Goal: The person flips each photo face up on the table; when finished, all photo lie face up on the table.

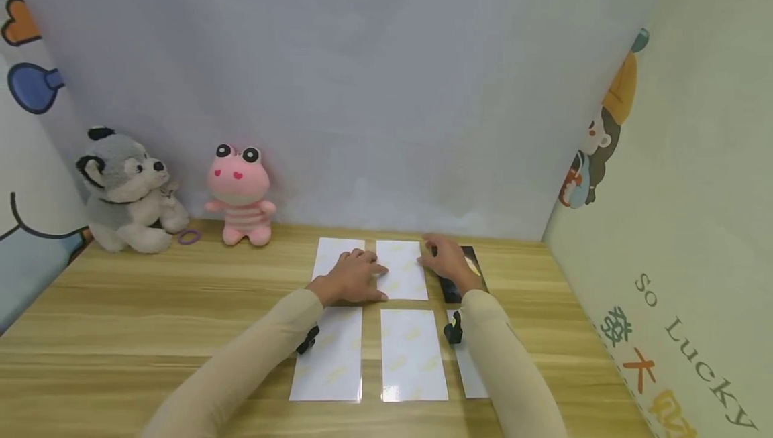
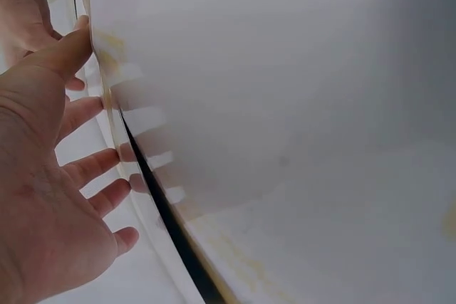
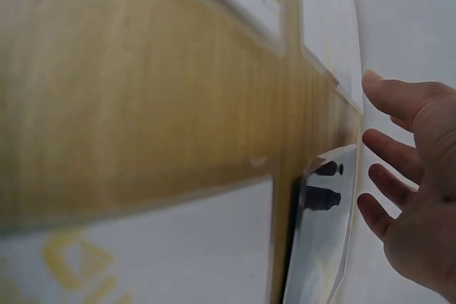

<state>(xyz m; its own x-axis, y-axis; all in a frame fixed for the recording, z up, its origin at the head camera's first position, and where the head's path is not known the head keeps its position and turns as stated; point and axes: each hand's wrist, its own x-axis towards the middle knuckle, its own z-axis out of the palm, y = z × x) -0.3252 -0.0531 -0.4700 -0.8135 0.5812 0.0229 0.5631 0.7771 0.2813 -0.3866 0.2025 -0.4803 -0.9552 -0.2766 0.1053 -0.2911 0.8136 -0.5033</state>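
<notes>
Two rows of photo-sized sheets lie on the wooden table, most showing white faces with faint yellow marks. My left hand (image 1: pixel 353 278) spreads its fingers between the top-left white sheet (image 1: pixel 329 253) and the top-middle white sheet (image 1: pixel 401 270), fingertips at the latter's left edge. In the left wrist view the left thumb (image 2: pixel 68 51) overlaps the edge of a large glossy sheet (image 2: pixel 271 133). My right hand (image 1: pixel 448 262) hovers by the top-middle sheet's right edge, partly hiding a dark picture (image 1: pixel 449 290). The right wrist view shows its fingers (image 3: pixel 392 151) apart, gripping nothing.
Below lie a bottom-left sheet (image 1: pixel 332 357), a bottom-middle sheet (image 1: pixel 413 357) and a bottom-right sheet (image 1: pixel 473 371) partly under the right sleeve. A grey plush dog (image 1: pixel 129 190), a purple ring (image 1: pixel 189 237) and a pink plush frog (image 1: pixel 239 193) sit at the back left, before a pale wall.
</notes>
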